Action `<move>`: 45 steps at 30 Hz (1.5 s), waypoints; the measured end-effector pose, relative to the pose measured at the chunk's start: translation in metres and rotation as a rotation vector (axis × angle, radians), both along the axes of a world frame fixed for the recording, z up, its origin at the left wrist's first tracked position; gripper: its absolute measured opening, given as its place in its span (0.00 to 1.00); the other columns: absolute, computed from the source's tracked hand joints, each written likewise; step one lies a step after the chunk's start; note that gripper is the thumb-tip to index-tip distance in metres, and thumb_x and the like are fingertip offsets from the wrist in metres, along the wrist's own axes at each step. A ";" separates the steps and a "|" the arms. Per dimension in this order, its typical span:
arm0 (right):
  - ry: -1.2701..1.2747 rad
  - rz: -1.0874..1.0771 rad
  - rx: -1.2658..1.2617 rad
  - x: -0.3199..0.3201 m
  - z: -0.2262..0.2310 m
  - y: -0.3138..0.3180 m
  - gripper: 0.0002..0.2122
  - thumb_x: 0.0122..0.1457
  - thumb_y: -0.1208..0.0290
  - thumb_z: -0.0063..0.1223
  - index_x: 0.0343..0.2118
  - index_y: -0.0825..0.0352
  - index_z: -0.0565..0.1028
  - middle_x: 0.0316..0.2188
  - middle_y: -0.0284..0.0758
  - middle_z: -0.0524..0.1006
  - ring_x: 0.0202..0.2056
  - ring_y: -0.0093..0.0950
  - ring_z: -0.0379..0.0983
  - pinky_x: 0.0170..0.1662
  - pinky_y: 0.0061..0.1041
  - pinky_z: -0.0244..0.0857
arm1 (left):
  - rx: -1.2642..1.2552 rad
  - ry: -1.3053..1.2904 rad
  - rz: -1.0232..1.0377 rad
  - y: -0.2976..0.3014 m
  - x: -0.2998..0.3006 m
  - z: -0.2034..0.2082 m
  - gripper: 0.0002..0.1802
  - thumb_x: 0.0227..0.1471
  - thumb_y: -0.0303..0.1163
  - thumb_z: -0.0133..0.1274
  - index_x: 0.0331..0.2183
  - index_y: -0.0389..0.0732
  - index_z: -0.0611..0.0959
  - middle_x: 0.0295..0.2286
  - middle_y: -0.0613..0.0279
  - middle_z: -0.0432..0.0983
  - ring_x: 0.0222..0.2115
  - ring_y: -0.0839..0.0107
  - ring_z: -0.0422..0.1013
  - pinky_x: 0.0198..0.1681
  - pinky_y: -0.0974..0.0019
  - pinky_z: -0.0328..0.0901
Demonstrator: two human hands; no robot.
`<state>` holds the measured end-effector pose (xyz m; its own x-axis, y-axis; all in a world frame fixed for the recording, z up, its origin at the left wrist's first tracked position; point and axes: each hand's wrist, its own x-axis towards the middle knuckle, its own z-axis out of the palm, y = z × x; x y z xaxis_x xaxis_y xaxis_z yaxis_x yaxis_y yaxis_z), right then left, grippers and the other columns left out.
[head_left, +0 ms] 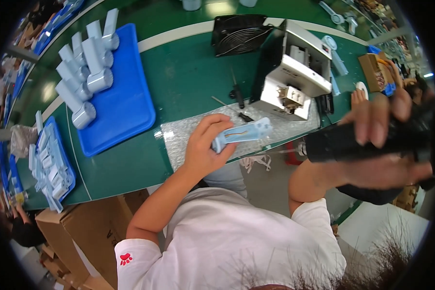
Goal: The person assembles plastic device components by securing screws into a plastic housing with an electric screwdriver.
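My left hand is closed around a light blue plastic handle housing, hollow side up, with a thin dark and orange wire inside it. The hand is just above a sheet of bubble wrap at the table's near edge. On the right, close to the camera and blurred, my right hand grips a black electric screwdriver. Its thin bit points left, below the housing and apart from it. Two black-handled screwdrivers lie beyond my left hand.
A silver and black machine stands behind the wrap, beside a black fan. At left, a blue tray carries several light blue handled parts; another blue tray is heaped with pieces. A cardboard box stands below the table edge.
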<state>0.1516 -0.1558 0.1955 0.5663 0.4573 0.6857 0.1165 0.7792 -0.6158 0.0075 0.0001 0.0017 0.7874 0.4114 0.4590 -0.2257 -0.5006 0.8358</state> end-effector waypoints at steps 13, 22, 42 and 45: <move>-0.206 -0.155 -0.145 0.008 -0.019 0.027 0.41 0.50 0.32 0.47 0.46 0.74 0.62 0.40 0.40 0.62 0.28 0.24 0.65 0.26 0.22 0.59 | -0.044 0.032 -0.025 0.001 -0.004 0.000 0.21 0.34 0.23 0.63 0.37 0.38 0.79 0.41 0.54 0.73 0.38 0.59 0.73 0.40 0.64 0.69; 0.005 -0.151 0.008 -0.005 -0.030 0.032 0.36 0.52 0.41 0.55 0.45 0.73 0.60 0.40 0.38 0.62 0.28 0.25 0.66 0.27 0.23 0.60 | -0.034 0.010 -0.031 0.003 -0.003 -0.003 0.21 0.34 0.22 0.62 0.37 0.37 0.79 0.40 0.54 0.73 0.37 0.58 0.73 0.39 0.65 0.69; -0.178 -0.931 -0.034 0.043 0.003 0.013 0.28 0.60 0.45 0.45 0.40 0.73 0.69 0.28 0.44 0.75 0.25 0.30 0.72 0.28 0.29 0.68 | -0.111 0.048 -0.002 -0.010 -0.006 -0.010 0.28 0.40 0.21 0.62 0.43 0.37 0.66 0.43 0.49 0.69 0.45 0.62 0.68 0.50 0.61 0.62; -0.373 -1.010 -0.058 0.062 0.006 0.027 0.23 0.63 0.50 0.44 0.43 0.70 0.66 0.29 0.45 0.76 0.23 0.31 0.73 0.24 0.28 0.70 | -0.140 -0.072 -0.004 -0.011 -0.003 -0.014 0.26 0.40 0.20 0.63 0.37 0.40 0.64 0.42 0.49 0.70 0.44 0.59 0.69 0.47 0.58 0.63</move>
